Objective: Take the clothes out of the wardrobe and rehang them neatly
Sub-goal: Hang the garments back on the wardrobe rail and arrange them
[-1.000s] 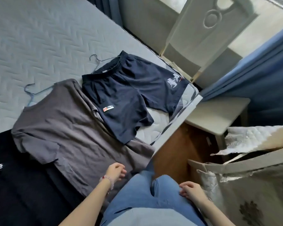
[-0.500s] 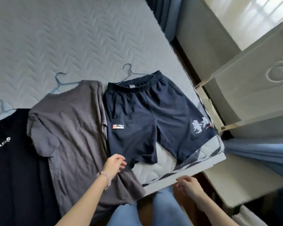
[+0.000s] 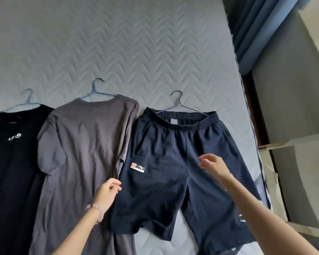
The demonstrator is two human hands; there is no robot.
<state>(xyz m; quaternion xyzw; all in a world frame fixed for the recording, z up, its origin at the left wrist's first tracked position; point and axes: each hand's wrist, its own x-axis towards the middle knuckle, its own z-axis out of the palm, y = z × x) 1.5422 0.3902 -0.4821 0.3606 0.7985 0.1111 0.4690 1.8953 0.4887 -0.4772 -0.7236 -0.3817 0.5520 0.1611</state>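
Judging the main risk as the navy shorts [image 3: 175, 162] slipping off their hanger [image 3: 180, 105] on lifting: wire looks only tucked under the elastic waistband at upper centre-right, grip on the cloth unclear. Could also drag the grey shirt [image 3: 81, 153] along, since its right edge touches or overlaps the shorts' left leg at frame centre. Lower right leg of shorts lies close to the mattress [image 3: 136, 43] edge; could slide off toward the gap at right if tugged sideways. Black shirt [image 3: 11, 153] at far left, on its own pale hanger [image 3: 24, 103], clear of both hands. Grey shirt's blue hanger [image 3: 98, 91] pokes out at the collar. All three garments flat on the mattress, hooks pointing to frame top. Left hand [image 3: 107, 194], lower centre, loosely curled, fingertips drawn together near the seam between grey shirt and shorts; cannot tell whether pinching cloth. Beaded bracelet [image 3: 96, 211] at that wrist. Right hand [image 3: 214, 165], centre-right, hovering above the shorts, blurred, fingers slightly bent and parted, holding nothing visible.
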